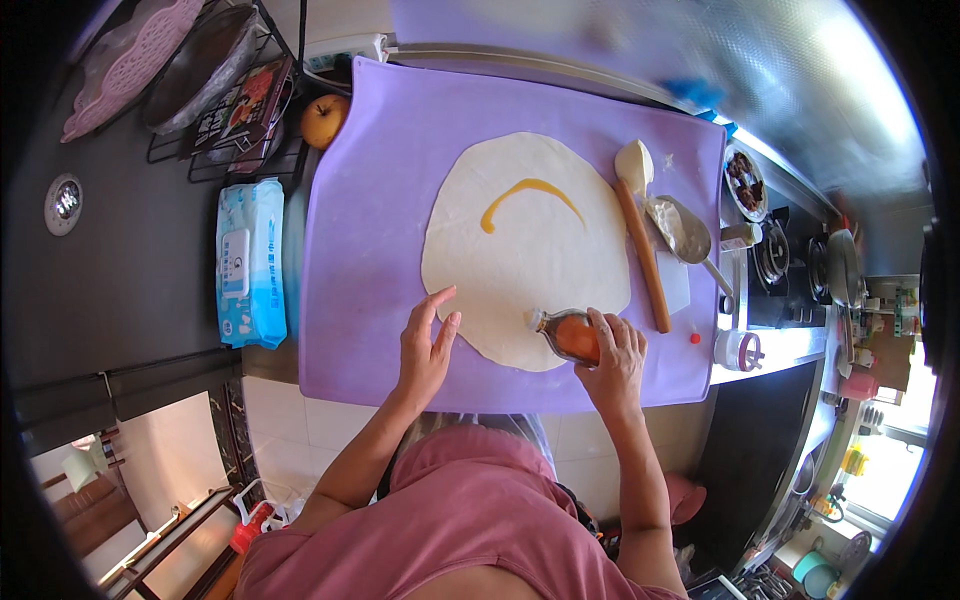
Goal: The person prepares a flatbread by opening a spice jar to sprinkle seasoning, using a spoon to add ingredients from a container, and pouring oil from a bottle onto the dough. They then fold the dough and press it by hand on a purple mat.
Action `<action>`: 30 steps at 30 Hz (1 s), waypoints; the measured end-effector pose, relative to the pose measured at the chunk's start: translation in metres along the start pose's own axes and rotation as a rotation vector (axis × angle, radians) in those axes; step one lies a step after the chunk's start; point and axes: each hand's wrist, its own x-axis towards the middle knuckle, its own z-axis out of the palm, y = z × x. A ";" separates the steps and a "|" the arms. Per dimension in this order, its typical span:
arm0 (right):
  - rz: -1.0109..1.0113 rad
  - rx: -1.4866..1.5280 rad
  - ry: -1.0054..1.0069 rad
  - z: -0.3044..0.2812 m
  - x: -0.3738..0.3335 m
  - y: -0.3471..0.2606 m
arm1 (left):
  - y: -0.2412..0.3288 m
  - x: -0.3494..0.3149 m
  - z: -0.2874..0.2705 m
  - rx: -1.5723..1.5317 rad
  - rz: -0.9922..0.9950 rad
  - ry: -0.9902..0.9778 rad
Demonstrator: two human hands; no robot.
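A large round sheet of rolled dough point(520, 270) lies flat on a purple mat point(370, 200). Across its upper part runs a curved streak of golden oil point(530, 185). My right hand point(618, 365) is closed round a small glass bottle point(573, 337) of orange-brown liquid, tilted over the near right part of the dough with its neck to the left. At the dough's lower left edge my left hand point(428, 345) hovers, fingers apart and nothing in it. A wooden rolling pin point(645, 260) lies along the dough's right side.
Right of the rolling pin are a metal scoop with flour point(683, 232), a lump of dough point(634, 165) and a small red cap point(695, 338). A blue wipes pack point(252, 265) and an orange fruit point(325, 121) sit to the left. A stove point(772, 255) stands far right.
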 end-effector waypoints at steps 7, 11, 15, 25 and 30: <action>0.071 -0.074 -0.009 -0.005 -0.022 0.018 | 0.000 0.001 0.004 -0.007 0.016 -0.034; 0.087 -0.126 0.025 -0.006 -0.024 0.033 | 0.001 0.001 0.006 -0.017 0.019 -0.042; 0.097 -0.137 0.047 -0.011 -0.010 0.042 | 0.001 0.003 0.007 -0.005 0.026 -0.038; 0.082 -0.160 0.107 -0.011 0.062 0.043 | -0.001 0.001 -0.003 -0.027 -0.006 0.039; 0.053 -0.148 0.136 -0.009 0.098 0.039 | -0.002 -0.001 -0.010 0.012 -0.023 0.076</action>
